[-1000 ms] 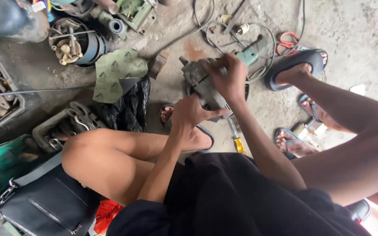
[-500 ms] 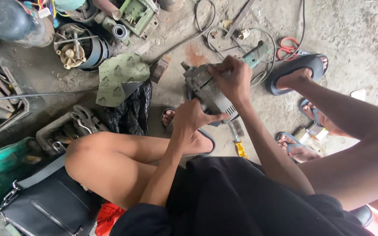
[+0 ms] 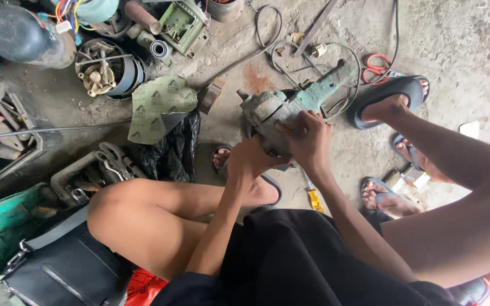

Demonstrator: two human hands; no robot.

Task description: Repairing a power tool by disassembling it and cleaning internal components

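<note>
A worn grey-green power tool body (image 3: 282,107) with a teal handle (image 3: 330,85) is held above the concrete floor between my knees. My left hand (image 3: 249,160) grips its lower left side from beneath. My right hand (image 3: 308,139) closes over its near end, fingers curled on the housing. Whether a small tool is in the right hand cannot be told. A black cable (image 3: 267,48) loops on the floor behind the tool.
A green patterned sheet (image 3: 157,105) and black plastic bag (image 3: 171,150) lie left. Motor parts (image 3: 106,71), a green housing (image 3: 182,25), a dark cylinder (image 3: 24,39), spanners (image 3: 109,164) and a black bag (image 3: 69,266) crowd the left. A yellow-handled tool (image 3: 315,199) lies near my sandalled feet (image 3: 389,102).
The power tool has been turned so its teal handle now points up and right. My right hand has dropped from the tool's top to its near end.
</note>
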